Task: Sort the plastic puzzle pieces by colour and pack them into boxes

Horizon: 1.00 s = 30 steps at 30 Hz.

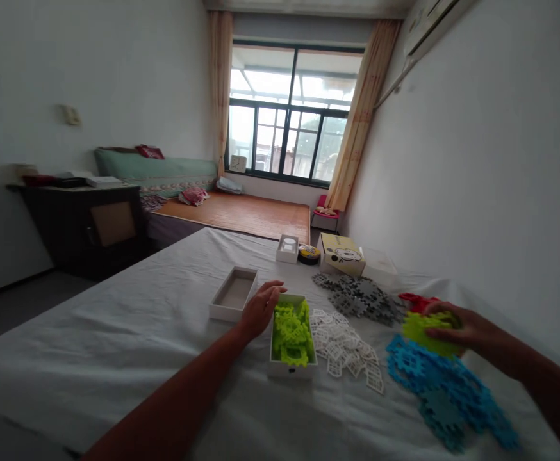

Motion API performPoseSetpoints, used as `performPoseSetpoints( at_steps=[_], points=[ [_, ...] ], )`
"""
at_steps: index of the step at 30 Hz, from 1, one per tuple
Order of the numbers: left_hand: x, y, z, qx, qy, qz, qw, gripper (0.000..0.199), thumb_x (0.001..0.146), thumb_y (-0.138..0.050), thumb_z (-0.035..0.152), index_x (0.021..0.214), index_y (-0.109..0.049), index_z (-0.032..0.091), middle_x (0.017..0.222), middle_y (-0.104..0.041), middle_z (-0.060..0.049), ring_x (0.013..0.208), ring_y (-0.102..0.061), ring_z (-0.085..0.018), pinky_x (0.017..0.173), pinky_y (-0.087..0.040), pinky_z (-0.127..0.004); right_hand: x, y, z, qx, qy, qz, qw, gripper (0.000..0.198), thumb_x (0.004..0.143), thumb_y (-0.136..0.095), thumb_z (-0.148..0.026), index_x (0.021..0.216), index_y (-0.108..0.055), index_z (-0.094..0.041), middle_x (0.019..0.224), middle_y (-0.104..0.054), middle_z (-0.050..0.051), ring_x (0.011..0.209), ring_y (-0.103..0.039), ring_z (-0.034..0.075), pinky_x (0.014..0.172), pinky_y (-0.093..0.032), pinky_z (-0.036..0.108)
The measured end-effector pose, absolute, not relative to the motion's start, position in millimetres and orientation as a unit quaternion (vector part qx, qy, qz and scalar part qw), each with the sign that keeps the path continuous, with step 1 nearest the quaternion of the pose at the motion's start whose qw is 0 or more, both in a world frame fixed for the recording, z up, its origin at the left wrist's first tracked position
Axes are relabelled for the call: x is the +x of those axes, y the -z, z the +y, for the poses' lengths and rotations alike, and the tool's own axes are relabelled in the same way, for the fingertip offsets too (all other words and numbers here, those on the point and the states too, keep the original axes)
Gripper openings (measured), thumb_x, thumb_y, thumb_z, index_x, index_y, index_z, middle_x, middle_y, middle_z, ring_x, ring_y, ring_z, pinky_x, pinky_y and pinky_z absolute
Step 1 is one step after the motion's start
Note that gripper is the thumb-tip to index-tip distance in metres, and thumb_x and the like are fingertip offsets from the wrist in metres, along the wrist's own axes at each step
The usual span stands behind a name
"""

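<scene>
My right hand (453, 328) pinches several yellow-green interlocking plastic pieces (421, 326) above the pile of blue pieces (409, 362). At the left rim of a white box (284, 370), my left hand (261, 308) rests with its fingers stretched out and holds nothing. Inside that box lie more yellow-green pieces (292, 330), heaped up to the rim. White window-shaped pieces (342, 342) spread over the cloth just right of the box. Behind them sits a pile of grey pieces (361, 298). Some red pieces (412, 299) show partly behind my right hand.
An open white box part (234, 294) stands left of my left hand. Farther back are a small white box (288, 250), a round black-and-yellow tin (309, 255), a yellow cartoon box (341, 255) and a clear container (378, 264). A wrinkled white cloth (131, 333) covers the surface.
</scene>
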<state>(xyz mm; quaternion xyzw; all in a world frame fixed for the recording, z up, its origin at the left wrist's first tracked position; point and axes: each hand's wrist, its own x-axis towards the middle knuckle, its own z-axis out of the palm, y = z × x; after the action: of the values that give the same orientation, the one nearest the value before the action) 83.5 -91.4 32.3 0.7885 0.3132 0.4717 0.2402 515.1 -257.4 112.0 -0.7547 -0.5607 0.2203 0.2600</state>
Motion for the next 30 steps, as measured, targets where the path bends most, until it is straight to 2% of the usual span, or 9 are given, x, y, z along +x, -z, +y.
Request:
performPoseSetpoints(
  at_steps=[2, 5, 9, 15, 19, 22, 25, 27, 30],
  points=[
    [84, -33, -96, 0.785, -0.476, 0.308, 0.247, 0.042, 0.097, -0.031, 0.039, 0.105, -0.067, 0.018, 0.118, -0.061, -0.009, 0.114, -0.055, -0.020, 0.104, -0.041, -0.036, 426, -127, -218, -0.666, -0.281, -0.622, 0.300, 0.051, 0.060, -0.071, -0.059, 0.096, -0.062, -0.024, 0.081, -0.065, 0.004, 0.074, -0.061, 0.021, 0.061, -0.048, 0.029],
    [82, -33, -101, 0.775, -0.490, 0.305, 0.257, 0.042, 0.097, -0.030, 0.038, 0.109, -0.065, 0.019, 0.117, -0.062, -0.008, 0.115, -0.054, -0.019, 0.105, -0.040, -0.037, 327, -124, -167, -0.588, -0.358, -0.645, 0.331, 0.049, 0.058, -0.076, -0.056, 0.089, -0.060, -0.022, 0.073, -0.061, 0.000, 0.067, -0.057, 0.016, 0.056, -0.046, 0.025],
    [81, -30, -102, 0.767, -0.491, 0.306, 0.278, 0.042, 0.097, -0.027, 0.036, 0.112, -0.062, 0.020, 0.119, -0.061, -0.008, 0.117, -0.052, -0.017, 0.107, -0.038, -0.035, 281, -97, -122, -0.579, -0.445, -0.617, 0.293, 0.053, 0.054, -0.079, -0.057, 0.086, -0.057, -0.020, 0.067, -0.057, -0.002, 0.060, -0.054, 0.012, 0.047, -0.045, 0.021],
    [84, -23, -100, 0.802, -0.442, 0.293, 0.275, 0.040, 0.097, -0.030, 0.034, 0.114, -0.063, 0.020, 0.121, -0.061, -0.008, 0.118, -0.052, -0.018, 0.106, -0.038, -0.034, 290, -81, -106, -0.591, -0.342, -0.657, 0.319, 0.052, 0.058, -0.075, -0.058, 0.088, -0.057, -0.019, 0.072, -0.054, -0.002, 0.058, -0.054, 0.012, 0.043, -0.047, 0.023],
    [86, -21, -98, 0.820, -0.425, 0.288, 0.252, 0.039, 0.096, -0.032, 0.034, 0.109, -0.066, 0.021, 0.113, -0.065, -0.006, 0.113, -0.054, -0.018, 0.105, -0.039, -0.035, 290, -87, -122, -0.553, -0.350, -0.655, 0.377, 0.047, 0.071, -0.066, -0.057, 0.096, -0.056, -0.019, 0.071, -0.055, -0.002, 0.060, -0.054, 0.011, 0.050, -0.047, 0.024],
    [85, -22, -97, 0.812, -0.427, 0.298, 0.262, 0.043, 0.097, -0.026, 0.034, 0.110, -0.066, 0.021, 0.113, -0.066, -0.006, 0.114, -0.054, -0.018, 0.105, -0.039, -0.035, 279, -88, -139, -0.518, -0.362, -0.692, 0.350, 0.041, 0.077, -0.061, -0.054, 0.099, -0.060, -0.020, 0.073, -0.059, -0.001, 0.064, -0.055, 0.013, 0.055, -0.046, 0.025],
    [84, -25, -98, 0.810, -0.422, 0.302, 0.271, 0.046, 0.098, -0.024, 0.034, 0.110, -0.066, 0.019, 0.115, -0.065, -0.007, 0.117, -0.052, -0.018, 0.107, -0.037, -0.034, 269, -86, -154, -0.507, -0.290, -0.751, 0.307, 0.033, 0.078, -0.062, -0.050, 0.097, -0.065, -0.023, 0.085, -0.065, 0.002, 0.076, -0.058, 0.017, 0.065, -0.048, 0.030],
    [84, -27, -99, 0.811, -0.418, 0.298, 0.280, 0.047, 0.097, -0.024, 0.035, 0.110, -0.066, 0.018, 0.117, -0.064, -0.007, 0.118, -0.051, -0.018, 0.107, -0.036, -0.034, 267, -87, -165, -0.520, -0.210, -0.760, 0.328, 0.030, 0.080, -0.060, -0.048, 0.099, -0.065, -0.026, 0.099, -0.065, 0.004, 0.087, -0.059, 0.020, 0.070, -0.049, 0.033],
    [84, -27, -100, 0.810, -0.416, 0.293, 0.290, 0.048, 0.098, -0.024, 0.036, 0.111, -0.066, 0.018, 0.119, -0.063, -0.007, 0.119, -0.051, -0.019, 0.108, -0.036, -0.035, 270, -87, -189, -0.541, -0.148, -0.751, 0.348, 0.024, 0.082, -0.058, -0.049, 0.089, -0.065, -0.027, 0.091, -0.064, 0.004, 0.079, -0.059, 0.019, 0.065, -0.050, 0.033]
  ],
)
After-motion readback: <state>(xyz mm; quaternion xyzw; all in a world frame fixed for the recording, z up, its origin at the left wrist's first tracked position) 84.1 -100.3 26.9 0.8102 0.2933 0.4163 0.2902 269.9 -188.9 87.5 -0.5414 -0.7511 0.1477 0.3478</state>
